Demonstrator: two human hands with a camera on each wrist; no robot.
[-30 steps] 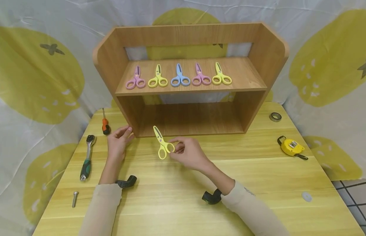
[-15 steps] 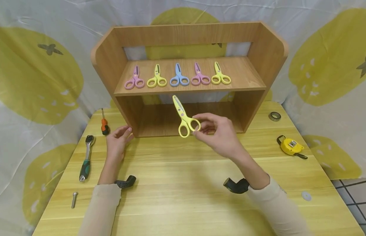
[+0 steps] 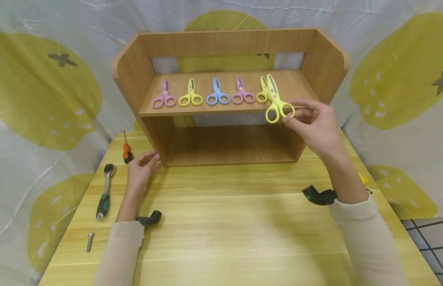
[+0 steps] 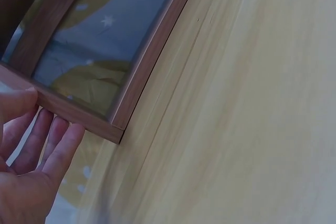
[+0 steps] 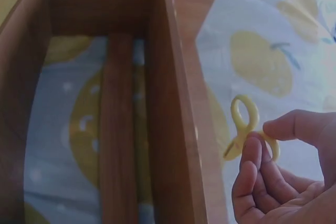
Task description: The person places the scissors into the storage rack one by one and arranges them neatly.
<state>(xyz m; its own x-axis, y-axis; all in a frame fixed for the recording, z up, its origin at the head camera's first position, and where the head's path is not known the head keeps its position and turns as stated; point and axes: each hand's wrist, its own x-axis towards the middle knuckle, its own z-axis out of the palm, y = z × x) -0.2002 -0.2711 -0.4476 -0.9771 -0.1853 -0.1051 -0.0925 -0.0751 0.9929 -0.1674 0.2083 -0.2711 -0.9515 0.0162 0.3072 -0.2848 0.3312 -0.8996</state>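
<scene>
My right hand [image 3: 316,123] pinches a pair of yellow scissors [image 3: 274,99] by one handle loop, thumb against fingers. The scissors hang in front of the upper shelf's right part, blades pointing up and away. They partly cover another pair of yellow scissors [image 3: 261,95] lying on that shelf. In the right wrist view the held scissors' handle loops [image 5: 245,113] show beside the shelf board. My left hand [image 3: 141,169] rests at the lower left corner of the wooden shelf unit [image 3: 225,113]. In the left wrist view, thumb and fingertips [image 4: 73,132] touch its side panel, fingers fairly straight.
Pink scissors [image 3: 164,95], yellow scissors [image 3: 191,94], blue scissors [image 3: 217,93] and more pink scissors [image 3: 242,93] lie in a row. On the table's left are a screwdriver [image 3: 127,153], a ratchet wrench [image 3: 105,192] and a bolt [image 3: 90,242]. My right arm mostly hides a tape measure [image 3: 363,178].
My right hand has carried the yellow scissors from low over the table up and to the right, to the upper shelf's front. The left hand has stayed at the shelf corner.
</scene>
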